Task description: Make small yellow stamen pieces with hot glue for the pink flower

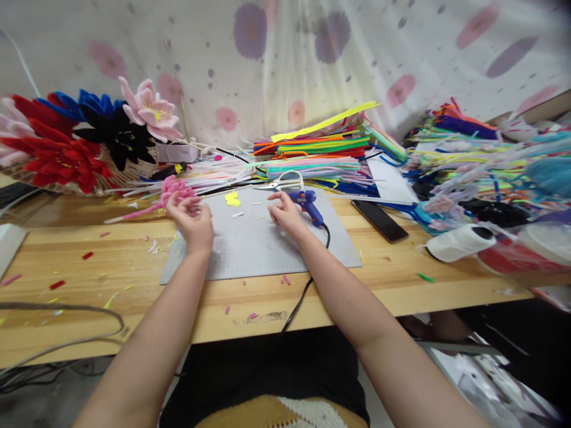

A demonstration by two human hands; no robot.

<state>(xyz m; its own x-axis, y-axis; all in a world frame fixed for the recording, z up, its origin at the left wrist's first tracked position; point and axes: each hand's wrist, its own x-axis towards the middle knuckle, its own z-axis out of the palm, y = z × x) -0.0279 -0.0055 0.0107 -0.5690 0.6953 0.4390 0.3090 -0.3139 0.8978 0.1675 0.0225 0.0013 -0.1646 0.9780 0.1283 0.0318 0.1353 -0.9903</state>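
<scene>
Pink fuzzy pipe-cleaner flower on a long pink stem lies at the far left corner of the grey gridded cutting mat, its stem trailing out over the wood toward the left end of the pale wooden desk. We see the left hand raised at the flower head, fingers half curled and fingertips against the petals; whether they actually pinch it, we cannot tell. The right hand rests over the far middle of the mat, fingers loosely bent and spread, holding nothing, with its knuckles just beside the blue plastic glue gun. That gun lies on its side, and its black power cord runs back across the mat and over the near edge of the desk.

White-handled scissors sit at the far edge of the mat, just beyond the right hand. Small yellow fuzzy scraps lie between the two hands. A black slab of a phone lies face up just off the mat's right edge.

Along the far edge of the desk a heap of straight pipe cleaners in many colours is stacked (orange, green, pink and yellow among them). At the far left corner finished fuzzy blooms in red, blue, black and pink rest together.
</scene>
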